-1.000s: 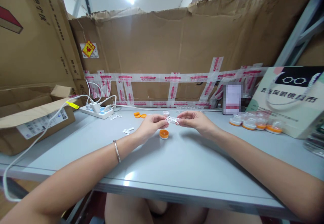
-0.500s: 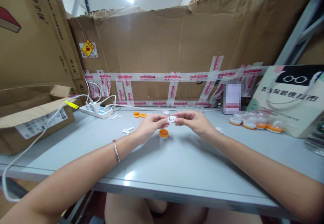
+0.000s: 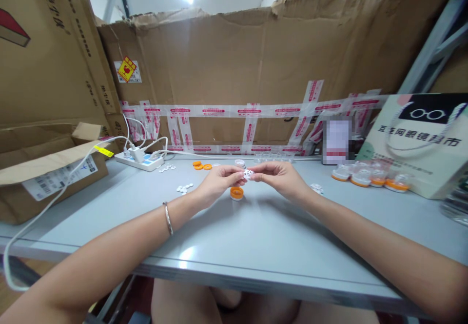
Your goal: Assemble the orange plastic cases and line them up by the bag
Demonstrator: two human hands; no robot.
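Note:
Between the fingertips of my left hand (image 3: 221, 180) and my right hand (image 3: 280, 177) is a small white plastic disc with holes (image 3: 249, 173). Both hands pinch it, one from each side, a little above the table. Just below it, an orange-and-white round cap (image 3: 237, 194) stands on the table with its hollow side up. Small white round pieces (image 3: 185, 188) lie left of my left hand. More white pieces (image 3: 317, 188) lie beside my right wrist. Behind my hands are orange rings (image 3: 202, 166) and a white ring (image 3: 239, 163).
Clear domed pieces with orange bases (image 3: 369, 175) stand at the right, before a paper bag (image 3: 417, 143) and a phone (image 3: 336, 141). Clear plastic parts (image 3: 274, 157) lie at the back. A power strip (image 3: 141, 160) and an open carton (image 3: 51, 168) are at the left.
The white disc has turned and tilted slightly between my fingers, and my right fingertips have shifted a little left. The cap on the table stays where it was.

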